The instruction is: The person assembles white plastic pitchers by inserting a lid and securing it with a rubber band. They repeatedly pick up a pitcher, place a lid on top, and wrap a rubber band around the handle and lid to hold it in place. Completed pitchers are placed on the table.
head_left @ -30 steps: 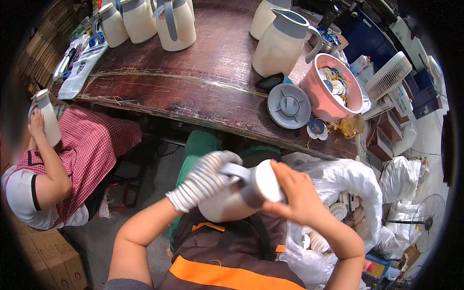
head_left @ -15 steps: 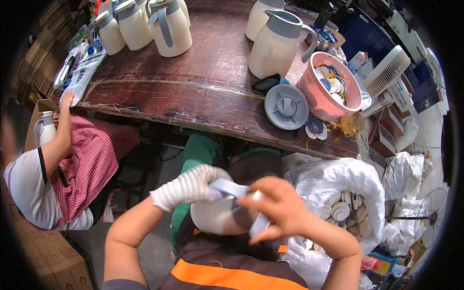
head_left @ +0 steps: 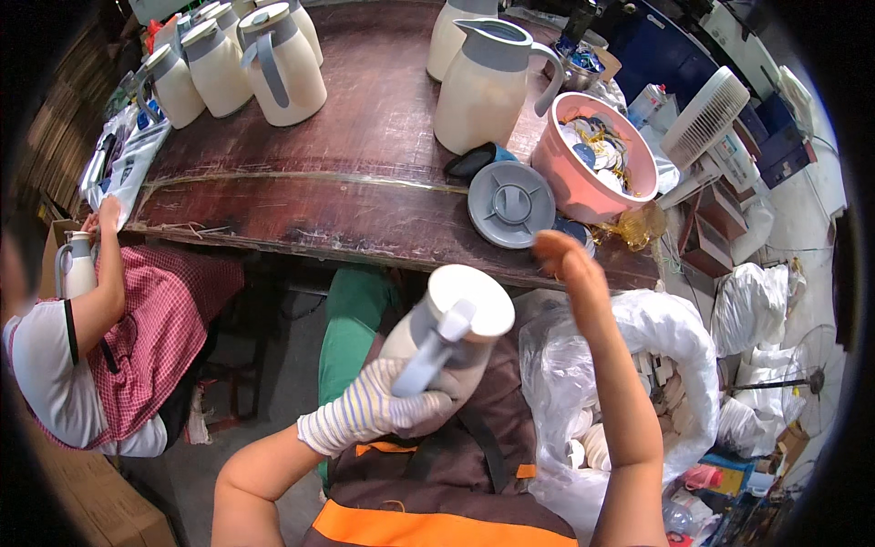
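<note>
My left hand (head_left: pixel 378 410), in a striped knit glove, is closed around a cream and grey vacuum jug (head_left: pixel 407 342) above my lap. The jug tilts with its white round top (head_left: pixel 471 299) towards me and its grey handle (head_left: pixel 436 351) facing my glove. Bare and slightly blurred, my right hand (head_left: pixel 576 273) is raised at the table edge with its fingers stretched out; I see nothing in it. Just beside its fingertips lies a round grey lid (head_left: pixel 512 205). A pink basin (head_left: pixel 556 169) holding round tags with yellow strings stands behind it.
An open-topped grey jug (head_left: pixel 483 91) and another behind it stand on the dark wooden table (head_left: pixel 365 118). Several lidded jugs (head_left: pixel 283 82) cluster far left. Right of my lap is a plastic-lined bag (head_left: pixel 688 328) of white round parts. A co-worker (head_left: pixel 118 356) sits at left.
My right hand has left the jug and risen to the table edge beside the grey lid. The jug, still in my left hand, has turned so its white top shows. The view has shifted slightly.
</note>
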`<action>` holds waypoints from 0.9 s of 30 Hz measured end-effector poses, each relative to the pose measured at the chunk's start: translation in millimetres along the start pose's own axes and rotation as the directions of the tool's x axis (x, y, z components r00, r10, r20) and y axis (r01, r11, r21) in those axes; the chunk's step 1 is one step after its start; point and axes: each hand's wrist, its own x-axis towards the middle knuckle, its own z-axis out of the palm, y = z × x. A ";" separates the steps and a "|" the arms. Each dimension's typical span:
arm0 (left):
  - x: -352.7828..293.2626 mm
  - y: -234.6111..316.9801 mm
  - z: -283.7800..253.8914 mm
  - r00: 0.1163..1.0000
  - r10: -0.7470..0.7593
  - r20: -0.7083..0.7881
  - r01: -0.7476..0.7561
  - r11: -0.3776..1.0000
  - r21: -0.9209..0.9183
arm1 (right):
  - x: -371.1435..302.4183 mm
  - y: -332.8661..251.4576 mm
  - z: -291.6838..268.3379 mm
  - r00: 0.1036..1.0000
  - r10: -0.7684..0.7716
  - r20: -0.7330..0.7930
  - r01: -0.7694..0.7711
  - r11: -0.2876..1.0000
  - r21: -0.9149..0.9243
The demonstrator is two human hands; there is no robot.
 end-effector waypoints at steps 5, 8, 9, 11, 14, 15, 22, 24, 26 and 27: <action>30.8 -6.4 5.1 0.982 0.022 -0.189 -0.075 0.958 -0.278 | 16.4 74.6 -52.5 0.885 -0.391 -0.253 -0.175 0.224 -0.959; 47.4 -19.3 -2.3 0.965 0.092 -0.248 -0.166 0.939 -0.299 | 16.6 91.1 -53.9 0.847 -0.486 -0.218 -0.189 0.107 -0.976; 49.9 -17.6 -3.6 0.957 0.113 -0.269 -0.184 0.949 -0.256 | 16.4 90.7 -52.8 0.839 -0.502 -0.209 -0.179 0.107 -0.978; 52.8 -15.4 -4.1 0.958 0.098 -0.270 -0.169 0.952 -0.255 | 17.0 85.3 -52.0 0.794 -0.585 -0.165 -0.151 0.073 -0.986; 51.1 -13.0 -4.1 0.948 0.108 -0.299 -0.199 0.936 -0.291 | 10.0 57.1 -46.8 0.712 -0.633 -0.304 -0.117 0.320 -0.940; 47.6 -10.0 -2.9 0.939 0.086 -0.334 -0.212 0.908 -0.362 | 6.4 45.3 -35.7 0.728 -0.579 -0.367 -0.008 0.528 -0.849; 51.2 -42.1 -15.1 0.834 0.168 -0.525 -0.376 0.870 -0.318 | -46.1 5.7 76.3 0.933 0.310 0.184 -0.332 0.938 0.105; 47.1 -42.9 -23.3 0.883 0.202 -0.423 -0.327 0.912 -0.247 | -42.9 11.8 99.0 0.926 0.313 0.213 -0.349 0.923 0.162; 45.6 -43.7 -29.2 0.897 0.221 -0.383 -0.281 0.954 -0.106 | -39.2 12.0 113.2 0.924 0.272 0.269 -0.324 0.930 0.174; 45.9 -48.4 -33.9 0.884 0.224 -0.411 -0.270 0.961 -0.057 | -38.6 11.4 116.0 0.925 0.269 0.268 -0.310 0.943 0.122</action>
